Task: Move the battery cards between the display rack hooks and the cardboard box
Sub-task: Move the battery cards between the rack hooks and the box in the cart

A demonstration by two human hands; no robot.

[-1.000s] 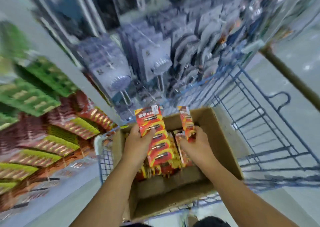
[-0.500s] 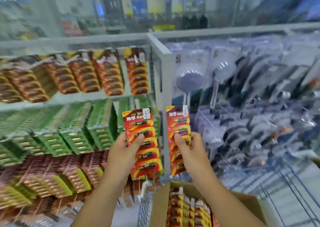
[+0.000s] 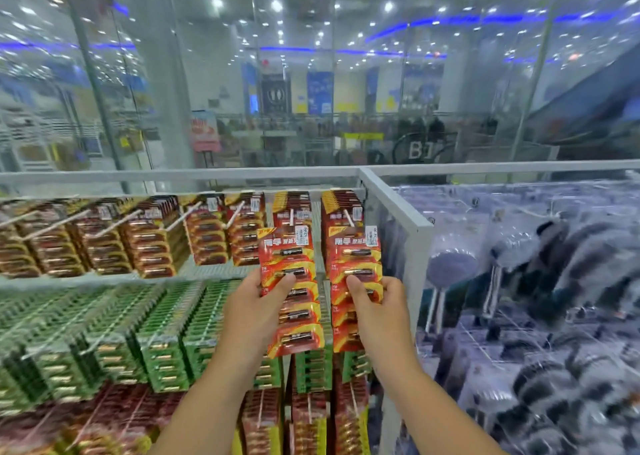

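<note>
1. Behind the display rack a glass wall shows a bright shop hall with many ceiling lamps; the rack itself fills the lower half of the view.
2. Rows of battery packs hang on white hooks: red ones on top, green ones below, red again at the bottom. They hang so that each front faces the buyer.
3. One left red card is in the left hand, and a right red card is in the right hand. Both cards stand upright, just below the two rightmost top hooks, with their punched tops towards the hook tips.
4. I judge that this pose prepares hanging: the top hole must meet the hook end, so each card is gripped low.
5. Both forearms reach up and forward, nearly parallel. Each thumb presses the card front, and the other fingers are behind it, so both hands grip firmly.
6. No cardboard box is in view now.
</note>
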